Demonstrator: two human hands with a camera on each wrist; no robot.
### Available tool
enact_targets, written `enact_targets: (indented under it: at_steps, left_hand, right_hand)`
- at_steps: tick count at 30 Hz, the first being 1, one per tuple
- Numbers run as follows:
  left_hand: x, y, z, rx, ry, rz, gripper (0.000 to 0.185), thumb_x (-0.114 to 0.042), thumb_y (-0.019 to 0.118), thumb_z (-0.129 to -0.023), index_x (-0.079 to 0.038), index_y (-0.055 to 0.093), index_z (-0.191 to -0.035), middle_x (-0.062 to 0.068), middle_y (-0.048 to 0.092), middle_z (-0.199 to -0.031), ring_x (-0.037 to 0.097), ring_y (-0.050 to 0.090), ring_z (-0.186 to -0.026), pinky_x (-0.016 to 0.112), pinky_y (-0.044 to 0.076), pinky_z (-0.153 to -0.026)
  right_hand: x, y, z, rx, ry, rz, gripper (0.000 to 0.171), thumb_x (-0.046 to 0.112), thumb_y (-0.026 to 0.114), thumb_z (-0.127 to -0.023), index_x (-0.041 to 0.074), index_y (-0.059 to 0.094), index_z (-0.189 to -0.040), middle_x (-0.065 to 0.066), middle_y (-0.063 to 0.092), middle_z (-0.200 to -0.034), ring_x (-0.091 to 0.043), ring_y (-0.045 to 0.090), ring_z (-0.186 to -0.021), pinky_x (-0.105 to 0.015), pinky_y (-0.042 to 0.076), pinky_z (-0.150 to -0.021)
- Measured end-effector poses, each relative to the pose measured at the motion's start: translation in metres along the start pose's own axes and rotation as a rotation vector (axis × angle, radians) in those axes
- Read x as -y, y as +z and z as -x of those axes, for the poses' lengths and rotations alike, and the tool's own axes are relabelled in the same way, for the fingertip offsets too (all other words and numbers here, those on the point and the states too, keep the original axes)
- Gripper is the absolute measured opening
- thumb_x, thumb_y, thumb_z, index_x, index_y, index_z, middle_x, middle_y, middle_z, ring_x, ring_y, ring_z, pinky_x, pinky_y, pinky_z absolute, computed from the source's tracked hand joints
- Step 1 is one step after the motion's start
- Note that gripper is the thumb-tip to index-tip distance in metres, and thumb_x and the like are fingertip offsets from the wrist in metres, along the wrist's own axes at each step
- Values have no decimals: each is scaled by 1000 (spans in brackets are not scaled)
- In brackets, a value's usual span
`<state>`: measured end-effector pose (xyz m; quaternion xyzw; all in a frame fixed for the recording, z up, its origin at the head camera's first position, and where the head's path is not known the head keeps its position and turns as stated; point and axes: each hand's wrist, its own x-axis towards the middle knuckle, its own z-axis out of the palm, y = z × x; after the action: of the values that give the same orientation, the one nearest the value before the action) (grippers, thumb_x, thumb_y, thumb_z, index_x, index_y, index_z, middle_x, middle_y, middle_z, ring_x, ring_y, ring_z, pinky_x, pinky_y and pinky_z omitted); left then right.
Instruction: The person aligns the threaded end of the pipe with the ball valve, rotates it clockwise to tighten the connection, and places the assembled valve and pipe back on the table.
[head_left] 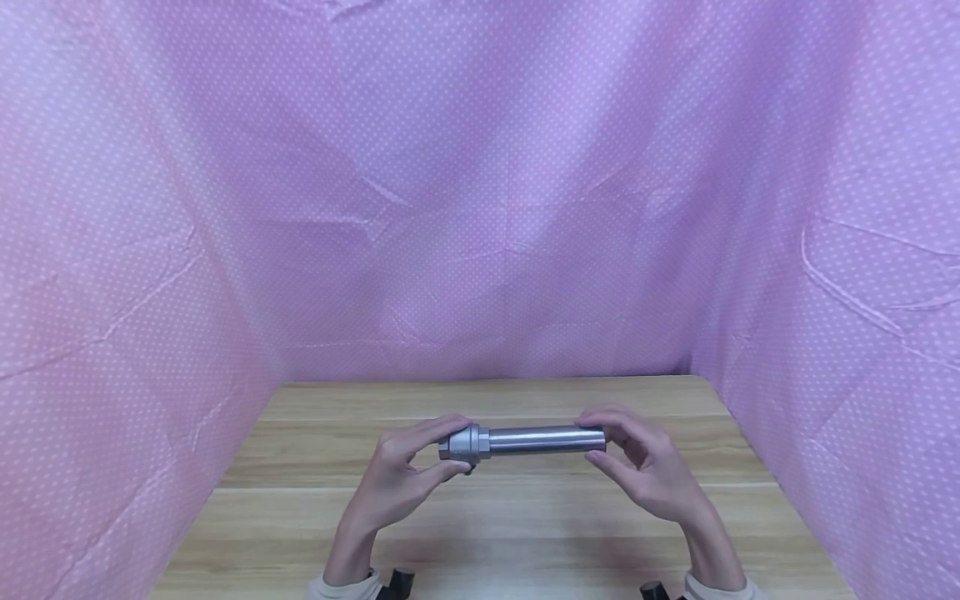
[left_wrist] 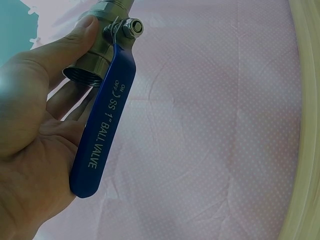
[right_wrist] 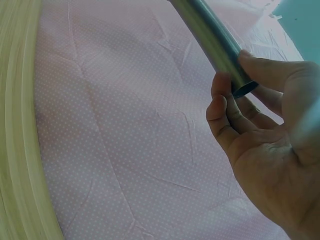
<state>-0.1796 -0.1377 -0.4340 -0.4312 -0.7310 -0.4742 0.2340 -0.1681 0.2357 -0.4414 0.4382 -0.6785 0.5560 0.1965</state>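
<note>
A steel ball valve is joined to a smooth steel pipe, and the pair is held level above the wooden table. My left hand grips the valve body between thumb and fingers at the left end. In the left wrist view the valve's blue lever handle, lettered "SS 1" BALL VALVE", lies back along the palm, and the threaded open end faces the hand. At the pipe's far right end, my right hand pinches it with thumb and fingers. The pipe's open end shows in the right wrist view.
Below the hands spreads a light wooden table. Pink dotted cloth hangs behind it and along both sides. Black wrist mounts show at the bottom edge near the sleeves.
</note>
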Motion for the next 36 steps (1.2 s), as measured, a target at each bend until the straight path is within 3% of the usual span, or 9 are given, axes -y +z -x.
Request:
enact_targets:
  at_steps: [7, 17, 26, 29, 32, 36]
  left_hand:
    - [0, 0, 0, 0, -4, 4, 60, 7, 97, -81, -3, 78, -137, 19, 84, -130, 30, 84, -119, 24, 64, -113]
    - [0, 0, 1, 4, -4, 4, 60, 6, 97, -81, -3, 78, -137, 18, 84, -129, 34, 84, -120, 25, 64, -113]
    - [-1, 0, 1, 2, -4, 3, 61, 6, 97, -81, -3, 78, -138, 19, 84, -130, 34, 83, -121, 26, 64, -113]
    - [-2, 0, 1, 3, 2, 17, 60, 6, 96, -82, -2, 77, -138, 19, 84, -130, 31, 83, -122, 26, 64, -113]
    - [-2, 0, 1, 5, 6, 29, 59, 6, 96, -82, -2, 77, -138, 22, 84, -129, 26, 83, -124, 26, 64, -114]
    - [-1, 0, 1, 5, 0, 33, 60, 7, 96, -82, -2, 77, -138, 22, 83, -129, 26, 82, -125, 26, 64, -113]
  right_hand:
    - [-1, 1, -1, 3, -22, 3, 59, -36, 71, -82, -13, 66, -136, -22, 70, -132, -13, 72, -113, -18, 65, -89]
    - [-2, 0, -1, -3, -50, 13, 60, -38, 70, -80, -13, 67, -135, -20, 72, -129, -13, 71, -105, -21, 64, -86]
    - [1, -1, 0, -2, -10, 36, 43, -25, 71, -94, -11, 68, -135, -16, 75, -126, -12, 74, -106, -18, 65, -87]
    - [3, -1, 0, -3, 51, 73, 46, -28, 68, -93, -8, 70, -134, -13, 77, -122, -9, 74, -103, -19, 66, -84]
    - [5, -2, 1, -7, 116, 127, 46, -27, 67, -93, -3, 72, -133, -7, 78, -114, -6, 73, -93, -19, 63, -72]
    - [4, -1, 2, -10, 109, 111, 49, -28, 70, -92, -3, 71, -134, -7, 78, -112, -6, 72, -91, -19, 61, -67]
